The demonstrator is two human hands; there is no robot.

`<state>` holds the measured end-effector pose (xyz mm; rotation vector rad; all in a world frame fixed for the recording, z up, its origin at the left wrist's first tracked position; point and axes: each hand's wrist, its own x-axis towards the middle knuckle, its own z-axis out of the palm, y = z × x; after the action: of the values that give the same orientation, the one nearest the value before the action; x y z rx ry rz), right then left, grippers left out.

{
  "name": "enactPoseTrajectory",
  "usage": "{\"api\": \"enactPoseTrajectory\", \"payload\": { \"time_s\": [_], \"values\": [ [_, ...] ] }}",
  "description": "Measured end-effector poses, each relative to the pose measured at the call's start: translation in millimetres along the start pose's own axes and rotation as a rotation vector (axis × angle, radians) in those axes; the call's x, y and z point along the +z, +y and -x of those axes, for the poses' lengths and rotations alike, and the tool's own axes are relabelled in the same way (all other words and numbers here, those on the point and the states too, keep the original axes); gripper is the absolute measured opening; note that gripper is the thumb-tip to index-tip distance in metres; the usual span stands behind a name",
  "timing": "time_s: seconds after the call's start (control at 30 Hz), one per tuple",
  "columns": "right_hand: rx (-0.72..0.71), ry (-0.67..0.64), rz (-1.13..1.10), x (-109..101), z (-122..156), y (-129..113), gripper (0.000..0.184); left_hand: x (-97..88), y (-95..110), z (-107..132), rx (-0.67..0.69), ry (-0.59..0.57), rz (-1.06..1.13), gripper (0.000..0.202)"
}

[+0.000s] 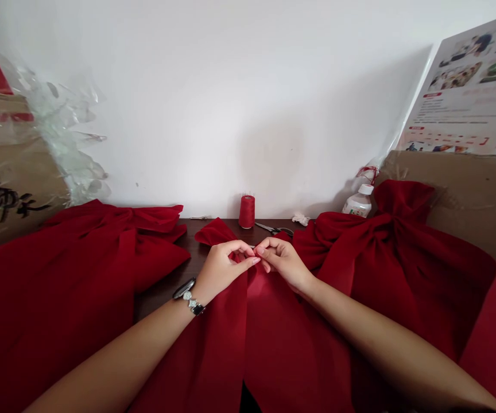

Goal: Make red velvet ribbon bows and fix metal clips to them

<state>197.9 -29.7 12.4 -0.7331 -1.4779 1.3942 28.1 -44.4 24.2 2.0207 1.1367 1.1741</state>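
My left hand [224, 268] and my right hand [281, 263] meet at the gathered centre of a red velvet bow [248, 321], with their fingertips almost touching. Both hands pinch the fabric there, and the fingers hide the knot area. Long tails of the bow run down towards me, and one loop [216, 232] rises beyond my left hand. A silver and black wristwatch [190, 296] sits on my left wrist. Steel scissors [271, 229] lie just beyond my right hand.
A red thread spool [247, 211] stands on the dark wooden table [196, 258] against a white wall. Large red bows lie left [80, 258] and right [386, 252]. Behind them are a white bottle [359, 202], cardboard [11, 195], and a poster [463, 92].
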Motion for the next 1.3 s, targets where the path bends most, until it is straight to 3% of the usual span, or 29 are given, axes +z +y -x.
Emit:
{"api": "enactPoseTrajectory", "payload": {
  "time_s": [0.27, 0.43, 0.57, 0.73, 0.9, 1.13, 1.3],
  "values": [
    [0.030, -0.022, -0.014, 0, 0, 1, 0.039, 0.6, 0, 2, 0.040, 0.050, -0.026, 0.011],
    [0.012, -0.039, -0.020, 0, -1, 1, 0.038, 0.4, -2, 2, 0.144, 0.100, -0.115, 0.008],
    [0.040, -0.063, -0.070, 0, -1, 1, 0.037, -1.3, -2, 4, 0.349, 0.145, -0.235, 0.011],
    [0.193, -0.144, -0.194, -2, -1, -3, 0.035, -3.5, -3, 4, 0.702, 0.204, -0.488, 0.015],
    [0.299, -0.198, -0.194, -5, 0, -6, 0.037, -6.7, -2, 4, 0.928, 0.182, -0.578, 0.010],
    [0.356, -0.346, -0.155, -8, -1, -8, 0.041, -7.6, -1, 8, 0.965, 0.078, -0.562, 0.010],
    [0.417, -0.330, -0.121, -11, -2, -12, 0.039, -6.6, -1, 11, 0.953, -0.002, -0.594, 0.016]
  ]
}}
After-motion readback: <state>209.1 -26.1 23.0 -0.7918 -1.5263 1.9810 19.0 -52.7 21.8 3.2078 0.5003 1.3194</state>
